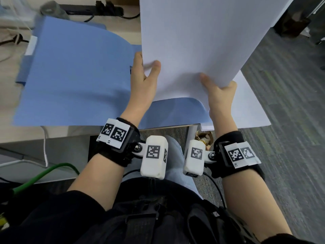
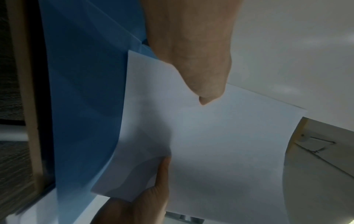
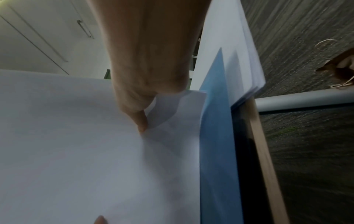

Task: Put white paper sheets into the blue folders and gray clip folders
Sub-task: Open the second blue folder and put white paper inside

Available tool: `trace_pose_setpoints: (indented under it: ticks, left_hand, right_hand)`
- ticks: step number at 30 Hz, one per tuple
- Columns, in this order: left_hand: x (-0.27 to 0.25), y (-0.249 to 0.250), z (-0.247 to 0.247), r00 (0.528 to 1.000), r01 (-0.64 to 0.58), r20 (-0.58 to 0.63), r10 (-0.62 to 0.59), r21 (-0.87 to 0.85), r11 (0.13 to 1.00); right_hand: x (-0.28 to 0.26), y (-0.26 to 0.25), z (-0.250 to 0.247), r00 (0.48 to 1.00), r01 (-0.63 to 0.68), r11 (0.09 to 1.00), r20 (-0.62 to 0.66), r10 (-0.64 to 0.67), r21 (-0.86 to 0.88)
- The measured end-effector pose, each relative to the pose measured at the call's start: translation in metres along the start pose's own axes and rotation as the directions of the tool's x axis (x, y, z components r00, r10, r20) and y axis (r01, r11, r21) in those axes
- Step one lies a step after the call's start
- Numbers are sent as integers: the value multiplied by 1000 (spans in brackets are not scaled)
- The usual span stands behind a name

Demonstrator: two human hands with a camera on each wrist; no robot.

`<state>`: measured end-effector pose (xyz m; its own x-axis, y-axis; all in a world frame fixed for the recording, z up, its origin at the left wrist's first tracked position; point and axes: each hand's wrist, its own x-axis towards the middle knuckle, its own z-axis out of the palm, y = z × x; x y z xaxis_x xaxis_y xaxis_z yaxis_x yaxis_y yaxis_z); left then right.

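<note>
Over the open blue folder (image 1: 73, 71), my left hand (image 1: 144, 81) and right hand (image 1: 219, 95) pinch the paper sheets (image 1: 202, 41); next I lower them inside

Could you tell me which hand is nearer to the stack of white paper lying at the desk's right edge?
Right. The right hand sits directly above that stack; the left hand is farther left, over the blue folder.

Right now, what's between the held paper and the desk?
In the head view, the open blue folder lies on the desk beneath the white sheets that the left hand and right hand grip.
</note>
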<state>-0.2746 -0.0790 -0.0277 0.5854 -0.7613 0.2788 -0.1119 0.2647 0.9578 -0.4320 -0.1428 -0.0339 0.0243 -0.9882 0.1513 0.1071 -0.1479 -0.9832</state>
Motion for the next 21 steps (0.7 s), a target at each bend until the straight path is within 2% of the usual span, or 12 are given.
trace_pose_setpoints:
  ticks: [3,5,10,13,18,21]
  left_hand:
    - [3,6,-4,998,-56,-35,55,-24,998]
    - [2,6,-6,998,-52,-48,51,-23,998]
    - [-7,-13,-9,991,130,-30,-129,47,990]
    - [-6,-21,-13,981,190,7,-193,146,971]
    - [8,-8,-24,988,125,51,-143,260,958]
    - [19,-6,-36,998,62,-1,-65,286,956]
  right_hand:
    - [1,-3,2,1000,1,1000,9,-1,17]
    - [0,-2,3,1000,-12,1000,15,11,13]
    - [-7,8,6,998,-62,998,32,63,-18]
    - [-7,8,6,998,-54,998,28,55,-23]
    - [6,2,3,997,-48,996,64,53,-73]
    - [16,3,-5,983,-123,979,115,143,-164]
